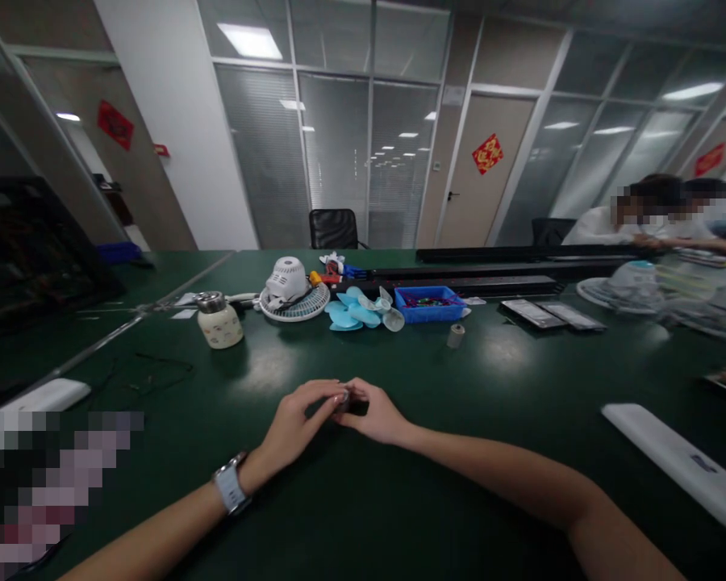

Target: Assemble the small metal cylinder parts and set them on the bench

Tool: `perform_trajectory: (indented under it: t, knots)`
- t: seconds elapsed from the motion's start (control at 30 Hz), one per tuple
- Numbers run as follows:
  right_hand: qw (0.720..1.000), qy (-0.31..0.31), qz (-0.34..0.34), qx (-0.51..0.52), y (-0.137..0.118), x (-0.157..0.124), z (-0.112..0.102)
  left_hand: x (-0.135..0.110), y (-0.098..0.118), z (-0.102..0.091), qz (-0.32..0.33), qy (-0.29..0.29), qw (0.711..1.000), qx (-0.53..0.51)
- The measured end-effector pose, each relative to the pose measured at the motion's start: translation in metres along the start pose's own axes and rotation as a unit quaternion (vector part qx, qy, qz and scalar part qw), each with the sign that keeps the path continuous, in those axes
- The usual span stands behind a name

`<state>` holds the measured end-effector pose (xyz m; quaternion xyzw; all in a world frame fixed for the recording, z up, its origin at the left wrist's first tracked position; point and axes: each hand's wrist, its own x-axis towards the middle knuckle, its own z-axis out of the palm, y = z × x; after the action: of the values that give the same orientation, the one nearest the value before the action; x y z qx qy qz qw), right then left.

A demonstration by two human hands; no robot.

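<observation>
My left hand (299, 415) and my right hand (373, 410) meet over the dark green table (363, 500). Fingers and thumbs of both are closed round a small greyish object (344, 398) at the fingertips. Most of it is hidden, so I cannot tell its kind. Beyond my hands, to the right, a small grey metal cylinder (456, 336) stands upright. Light blue fan blades (354, 311) lie further back, beside clear blades (392, 317).
A cream flask (219, 323) stands at left, near a white fan head and grille (294, 303). Behind are a blue tray (431, 305) of small parts and long black rails (460, 284). White panels (671, 460) lie right. People (653, 214) sit far right.
</observation>
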<state>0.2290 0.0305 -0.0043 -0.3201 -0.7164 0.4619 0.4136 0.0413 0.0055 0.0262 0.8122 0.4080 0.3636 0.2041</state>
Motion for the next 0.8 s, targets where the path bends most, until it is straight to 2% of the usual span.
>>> perform_trajectory:
  t: [0.13, 0.23, 0.33, 0.43, 0.5, 0.57, 0.7, 0.8]
  knots:
    - [1.000, 0.010, 0.005, -0.016, 0.000, -0.001, -0.002, 0.014, 0.011, -0.001, -0.028, 0.003, 0.999, -0.042]
    - [0.999, 0.014, 0.013, -0.030, -0.002, -0.001, -0.002, 0.021, 0.012, -0.004, -0.064, 0.031, 0.994, -0.079]
    - [0.999, 0.015, 0.020, -0.040, -0.006, -0.001, -0.002, 0.018, -0.001, -0.015, -0.083, 0.086, 0.987, -0.108]
    - [0.998, 0.013, 0.031, -0.048, -0.010, -0.002, -0.003, 0.007, -0.023, -0.027, -0.116, 0.112, 0.983, -0.087]
    - [0.998, 0.008, 0.035, -0.048, -0.012, -0.004, -0.004, -0.002, -0.035, -0.031, -0.142, 0.096, 0.983, -0.064]
    - [0.998, 0.004, 0.035, -0.048, -0.014, -0.005, -0.005, -0.008, -0.042, -0.030, -0.158, 0.043, 0.985, -0.050]
    - [0.998, -0.002, 0.035, -0.050, -0.014, -0.006, -0.007, -0.010, -0.041, -0.022, -0.148, -0.035, 0.988, -0.034]
    - [0.998, 0.003, 0.039, -0.054, -0.015, -0.004, -0.006, -0.008, -0.041, -0.019, -0.135, -0.045, 0.990, -0.021]
